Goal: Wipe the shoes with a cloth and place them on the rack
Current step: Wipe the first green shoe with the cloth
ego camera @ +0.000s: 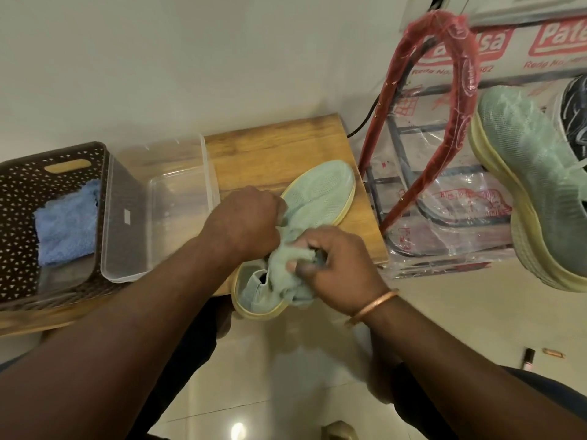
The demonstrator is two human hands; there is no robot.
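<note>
Wiping step, centre frame: my left hand (247,220) grips the shoe (320,192) on the table (270,144); my right hand (336,268) bunches the cloth (286,265) at its collar. Next, I judge, lift it to the rack (467,90), right.

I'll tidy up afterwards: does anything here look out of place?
A small bottle and a thin copper-coloured piece sit loose on the floor, away from the table. The shoe also overhangs the table edge at its heel.

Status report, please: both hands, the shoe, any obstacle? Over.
Left hand grips green shoe on table. Right hand holds cloth at its collar. Other shoe on rack. No obstacle seen.
</note>
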